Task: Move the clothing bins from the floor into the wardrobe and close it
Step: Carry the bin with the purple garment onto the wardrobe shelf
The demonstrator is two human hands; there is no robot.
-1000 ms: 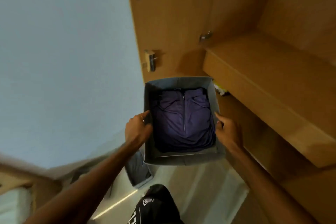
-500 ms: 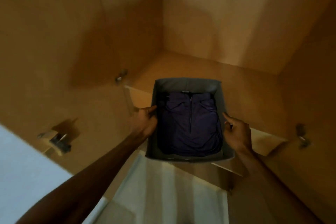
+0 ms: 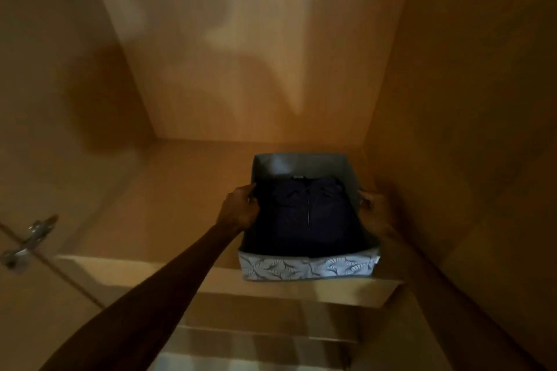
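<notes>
A grey fabric bin (image 3: pixel 307 269) with a leaf pattern on its front sits on the wardrobe shelf (image 3: pixel 168 208), close to the right wall. A folded dark blue garment (image 3: pixel 307 214) with a zip fills it. My left hand (image 3: pixel 239 209) grips the bin's left rim, thumb inside. On the right rim my right hand (image 3: pixel 373 211) holds on, squeezed between the bin and the wardrobe's side wall. The bin's front overhangs the shelf's front edge slightly.
The wardrobe's wooden back wall (image 3: pixel 256 54) and side panels close in the shelf. The left half of the shelf is bare wood. A metal hinge (image 3: pixel 28 239) sticks out at the left. Lower shelf edges (image 3: pixel 271 331) show below.
The bin has gone from mid-air in front of the wardrobe onto the shelf, to the right side. Both hands kept their hold on its rims, and my view turned into the wardrobe.
</notes>
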